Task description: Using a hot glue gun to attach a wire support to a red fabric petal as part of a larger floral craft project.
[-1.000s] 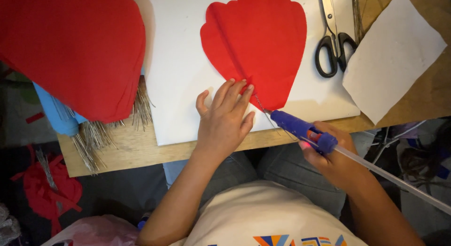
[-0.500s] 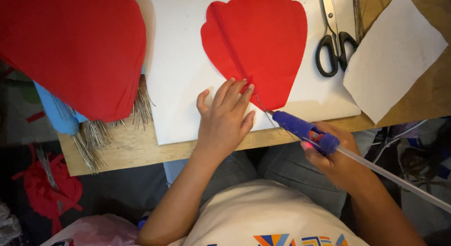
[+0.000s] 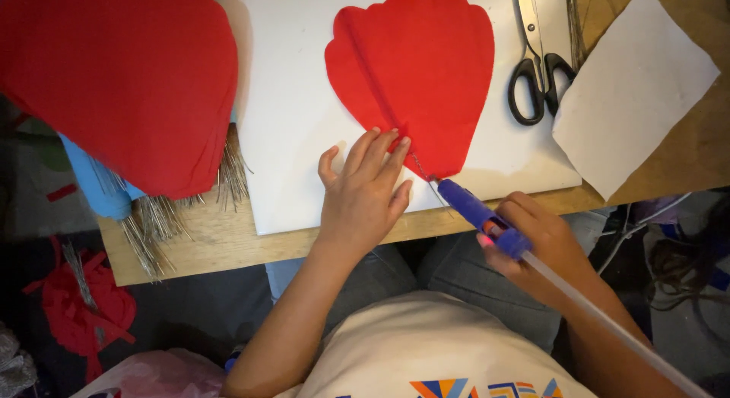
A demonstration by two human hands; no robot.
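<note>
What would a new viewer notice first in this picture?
The big red petal-shaped paper on the white sheet stands out first, with the left hand pressing its lower edge. The right hand aims a blue glue gun at its tip. Black scissors lie to the right.

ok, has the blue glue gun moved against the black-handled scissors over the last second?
No. The blue glue gun in the right hand keeps its place relative to the black-handled scissors.
</note>
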